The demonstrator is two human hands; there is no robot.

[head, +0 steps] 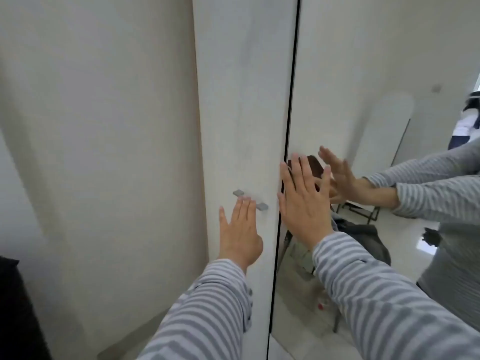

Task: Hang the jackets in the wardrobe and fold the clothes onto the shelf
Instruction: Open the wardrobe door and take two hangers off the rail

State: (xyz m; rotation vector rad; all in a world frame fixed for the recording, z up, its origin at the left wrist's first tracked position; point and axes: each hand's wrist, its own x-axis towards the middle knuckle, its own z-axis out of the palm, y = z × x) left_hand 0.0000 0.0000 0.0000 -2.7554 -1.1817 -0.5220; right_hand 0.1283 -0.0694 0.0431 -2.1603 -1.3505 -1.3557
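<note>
Both hands are flat and empty on the wardrobe front, left hand (240,229) at the handle (250,200) of the white door (244,100), right hand (302,203) at 3 o'clock on the mirrored door (363,61), no jackets visible, so I'd guess opening comes next.

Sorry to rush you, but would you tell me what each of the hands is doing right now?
Left hand: open, empty, fingertips at the small grey metal handle of the white wardrobe door.
Right hand: open, empty, flat against the mirrored door.
</note>
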